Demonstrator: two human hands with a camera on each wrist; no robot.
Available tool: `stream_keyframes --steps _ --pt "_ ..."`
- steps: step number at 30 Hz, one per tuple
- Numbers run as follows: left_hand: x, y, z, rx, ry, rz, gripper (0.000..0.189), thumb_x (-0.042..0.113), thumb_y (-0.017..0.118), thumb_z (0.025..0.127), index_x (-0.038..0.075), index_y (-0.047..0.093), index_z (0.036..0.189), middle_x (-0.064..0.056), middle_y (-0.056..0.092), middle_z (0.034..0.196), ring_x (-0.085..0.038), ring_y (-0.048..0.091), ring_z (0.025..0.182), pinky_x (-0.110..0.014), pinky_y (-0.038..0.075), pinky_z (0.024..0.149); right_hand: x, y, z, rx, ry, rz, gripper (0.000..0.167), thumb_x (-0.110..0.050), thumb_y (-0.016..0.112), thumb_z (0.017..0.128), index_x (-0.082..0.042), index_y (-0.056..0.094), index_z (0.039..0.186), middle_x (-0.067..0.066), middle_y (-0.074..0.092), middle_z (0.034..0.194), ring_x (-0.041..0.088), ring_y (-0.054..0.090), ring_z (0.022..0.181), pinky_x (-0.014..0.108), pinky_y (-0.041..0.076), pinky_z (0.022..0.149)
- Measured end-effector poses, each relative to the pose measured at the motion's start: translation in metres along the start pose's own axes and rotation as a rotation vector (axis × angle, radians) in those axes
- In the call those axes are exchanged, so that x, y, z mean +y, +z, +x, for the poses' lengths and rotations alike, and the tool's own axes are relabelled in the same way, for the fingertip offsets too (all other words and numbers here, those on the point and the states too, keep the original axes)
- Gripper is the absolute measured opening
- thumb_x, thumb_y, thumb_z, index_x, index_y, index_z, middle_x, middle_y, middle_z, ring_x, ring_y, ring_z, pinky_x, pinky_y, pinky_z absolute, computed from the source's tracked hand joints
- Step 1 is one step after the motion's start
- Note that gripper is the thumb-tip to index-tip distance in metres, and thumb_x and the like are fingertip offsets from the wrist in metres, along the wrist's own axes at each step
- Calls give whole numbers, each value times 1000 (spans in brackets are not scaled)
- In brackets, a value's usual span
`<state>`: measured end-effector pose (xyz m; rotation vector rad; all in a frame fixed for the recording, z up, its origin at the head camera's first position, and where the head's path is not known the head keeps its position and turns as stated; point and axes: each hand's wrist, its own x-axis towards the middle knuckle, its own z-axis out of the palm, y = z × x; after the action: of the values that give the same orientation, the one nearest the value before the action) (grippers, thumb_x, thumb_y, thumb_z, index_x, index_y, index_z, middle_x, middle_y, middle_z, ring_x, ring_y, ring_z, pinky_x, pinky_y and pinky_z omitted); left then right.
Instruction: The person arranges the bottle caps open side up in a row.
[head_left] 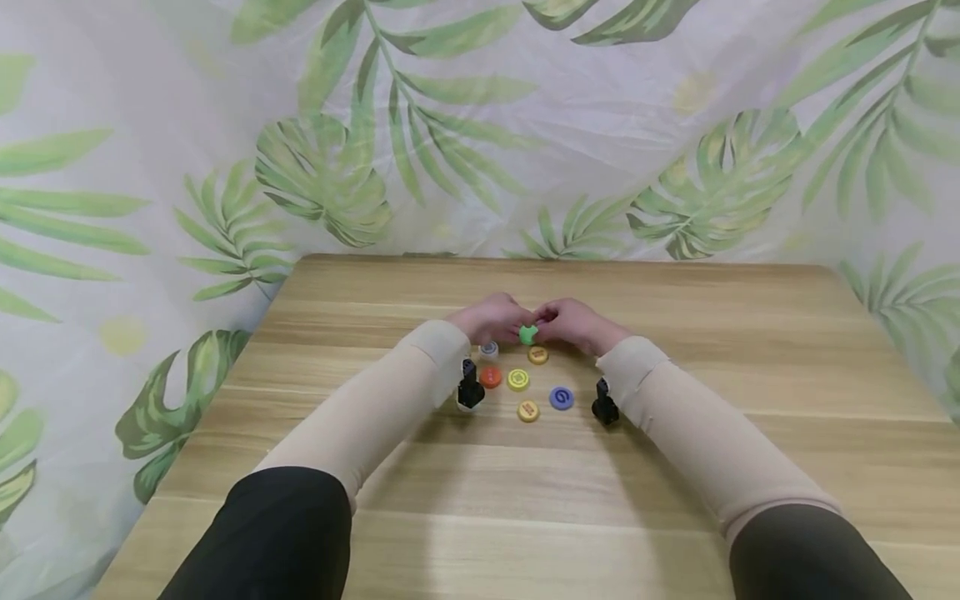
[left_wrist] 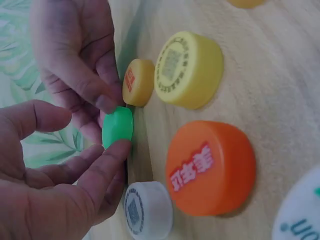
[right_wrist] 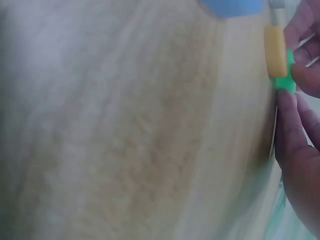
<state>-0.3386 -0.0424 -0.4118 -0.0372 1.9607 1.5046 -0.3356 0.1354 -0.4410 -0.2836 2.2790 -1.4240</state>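
The left hand, thumb spread wide, touches the bright green, round cap with a fingertip; the right hand pinches it, just beyond an amber cap on the bench.

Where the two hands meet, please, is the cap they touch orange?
No, the left hand and right hand touch a green cap.

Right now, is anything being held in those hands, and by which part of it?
Yes: the green cap, by its edge, with fingertips of the right hand on one side and of the left hand near the opposite side.
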Motion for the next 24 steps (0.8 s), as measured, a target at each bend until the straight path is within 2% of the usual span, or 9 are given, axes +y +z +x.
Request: stream_keyframes --steps 5,10,17,21,24 --pt "-2 0 2 56 9 -33 34 2 62 101 -14 54 130 -11 56 104 -19 59 89 -34 54 100 -3 1 -1 4 -43 -131 41 6 76 85 10 64 124 16 67 114 22 60 103 30 51 93" --pt "-5 2 3 69 27 -30 34 3 64 99 -15 56 128 -11 58 104 -19 61 88 -32 57 94 0 0 0 -3 -91 -248 38 -1 77 88 7 66 123 16 69 116 26 62 108 35 50 98" --pt "-8 2 3 91 40 -23 36 3 63 100 -15 55 129 -14 59 109 -20 62 89 -33 56 95 4 0 2 -1 -144 -354 38 -6 77 90 5 66 124 16 71 116 28 65 110 39 51 100" --pt "-7 0 3 101 50 -26 33 3 63 99 -14 55 127 -13 58 108 -21 62 90 -34 56 97 5 0 3 14 -155 -382 37 -6 77 90 5 66 123 17 71 116 29 65 110 39 52 101" --pt "-6 -2 2 111 67 -37 19 1 63 98 -11 60 113 -11 56 101 -19 60 85 -29 57 89 4 0 3 35 -150 -352 34 -5 75 91 5 65 123 17 69 114 29 65 109 38 52 99"
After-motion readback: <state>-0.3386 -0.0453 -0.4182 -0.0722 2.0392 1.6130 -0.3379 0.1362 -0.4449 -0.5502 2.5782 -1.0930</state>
